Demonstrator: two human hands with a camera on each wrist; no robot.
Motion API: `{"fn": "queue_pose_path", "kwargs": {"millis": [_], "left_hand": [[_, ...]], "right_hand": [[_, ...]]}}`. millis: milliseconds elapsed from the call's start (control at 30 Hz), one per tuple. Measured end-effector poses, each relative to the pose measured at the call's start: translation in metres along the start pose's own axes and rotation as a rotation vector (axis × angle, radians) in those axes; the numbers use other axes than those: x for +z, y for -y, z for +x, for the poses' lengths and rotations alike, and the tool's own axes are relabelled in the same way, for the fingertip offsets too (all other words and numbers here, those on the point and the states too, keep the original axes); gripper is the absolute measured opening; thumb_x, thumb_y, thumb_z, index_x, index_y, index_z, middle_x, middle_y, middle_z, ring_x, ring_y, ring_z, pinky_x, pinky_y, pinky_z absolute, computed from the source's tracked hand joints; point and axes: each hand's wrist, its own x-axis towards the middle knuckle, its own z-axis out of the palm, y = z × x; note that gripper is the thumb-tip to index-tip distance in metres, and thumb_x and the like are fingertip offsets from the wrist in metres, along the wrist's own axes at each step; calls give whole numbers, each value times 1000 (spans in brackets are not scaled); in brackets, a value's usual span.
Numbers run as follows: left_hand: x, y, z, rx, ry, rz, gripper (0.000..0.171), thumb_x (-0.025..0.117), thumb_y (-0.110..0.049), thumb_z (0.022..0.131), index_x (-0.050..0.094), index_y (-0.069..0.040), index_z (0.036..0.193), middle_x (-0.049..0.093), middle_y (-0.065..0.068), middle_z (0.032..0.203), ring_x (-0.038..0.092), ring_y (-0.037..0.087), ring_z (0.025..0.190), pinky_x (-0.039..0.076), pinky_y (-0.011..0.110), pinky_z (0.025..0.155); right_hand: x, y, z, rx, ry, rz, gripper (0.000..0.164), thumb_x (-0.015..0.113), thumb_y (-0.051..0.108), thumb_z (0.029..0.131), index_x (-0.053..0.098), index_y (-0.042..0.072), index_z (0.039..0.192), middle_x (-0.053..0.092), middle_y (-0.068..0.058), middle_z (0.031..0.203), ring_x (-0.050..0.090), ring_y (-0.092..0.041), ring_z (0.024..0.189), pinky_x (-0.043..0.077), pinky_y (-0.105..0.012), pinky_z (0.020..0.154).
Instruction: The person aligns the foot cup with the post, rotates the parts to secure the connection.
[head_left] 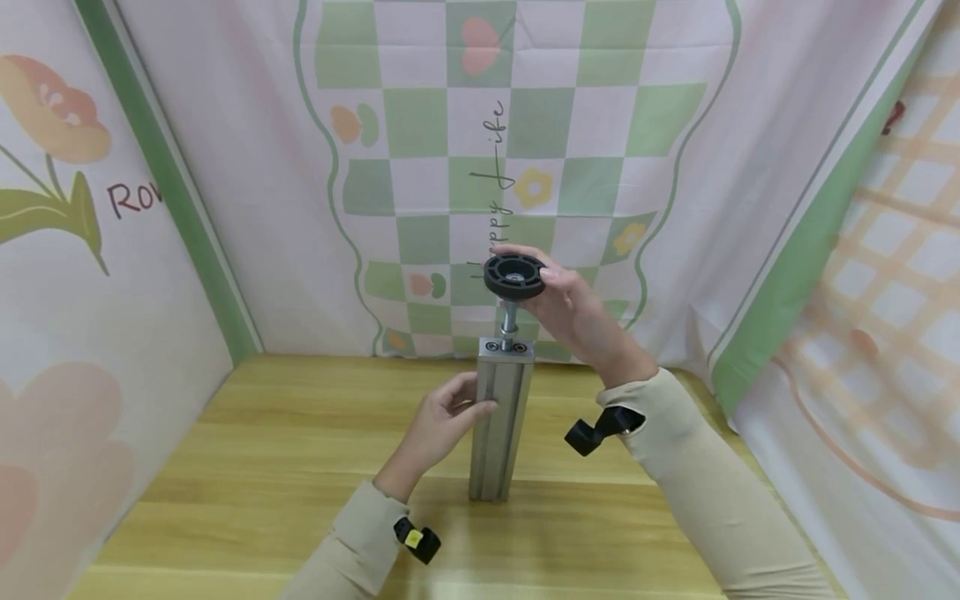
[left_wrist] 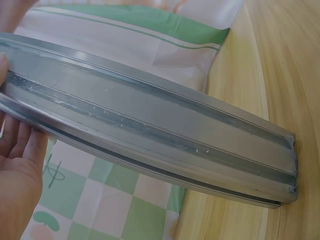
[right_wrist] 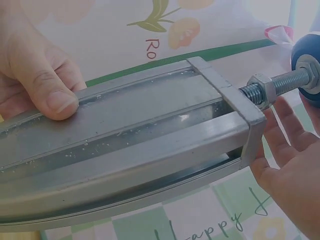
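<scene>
An aluminium profile (head_left: 501,433) stands upright on the wooden table, its lower end on the tabletop in the left wrist view. My left hand (head_left: 438,421) grips it at the side near the top, thumb across the front face. Screwed-on end plate (head_left: 506,354) caps the profile, with two bolt heads showing. Above rises the threaded rod (right_wrist: 292,81) of a levelling foot, carrying a hex nut (right_wrist: 262,91) close to the plate. Its round black base (head_left: 514,290) faces up, and my right hand (head_left: 581,325) holds that by the rim, thumb on the near right edge.
The wooden table (head_left: 240,467) extends on both sides of the profile. A green-and-white checked curtain (head_left: 480,125) hangs behind it. Printed cloths (head_left: 60,333) stand at left and right. Each sleeve carries a black wrist mount (head_left: 600,429).
</scene>
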Motion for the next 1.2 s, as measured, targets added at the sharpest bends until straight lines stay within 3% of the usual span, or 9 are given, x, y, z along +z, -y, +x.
{"fn": "queue_pose_path", "kwargs": {"millis": [300,500,733,967,1200], "left_hand": [[0,0,-1,9,-3,-6,32,61,-16,88,55,-6,118,61,6,103,57,23,98,47,30,87],[0,0,-1,12,-1,-11,32,61,-16,88,55,-6,119,61,6,103,57,23,98,48,31,86],[0,0,-1,9,-4,-9,32,61,-17,88,55,-7,119,61,5,104,57,22,98,48,30,87],[0,1,-2,8,0,-8,33,61,-17,88,55,-8,119,60,5,104,57,22,98,48,30,87],[0,0,-2,9,0,2,32,61,-17,89,55,-8,119,60,5,103,57,21,98,48,30,87]], "right_hand": [[0,-2,1,-11,-38,0,62,49,40,89,33,1,134,38,-21,128,43,-30,111,38,-41,92],[2,-2,0,-12,-95,8,65,61,42,84,35,2,128,39,-22,127,42,-32,114,36,-39,98],[2,-2,-2,-15,-96,-10,58,61,37,85,34,3,125,37,-24,128,39,-34,118,31,-37,103],[2,-3,-2,7,-130,-71,50,61,34,85,34,8,118,41,-20,120,44,-29,109,37,-35,97],[5,-3,-2,-13,-174,-41,66,74,45,73,35,10,114,42,-16,118,48,-24,106,41,-32,94]]}}
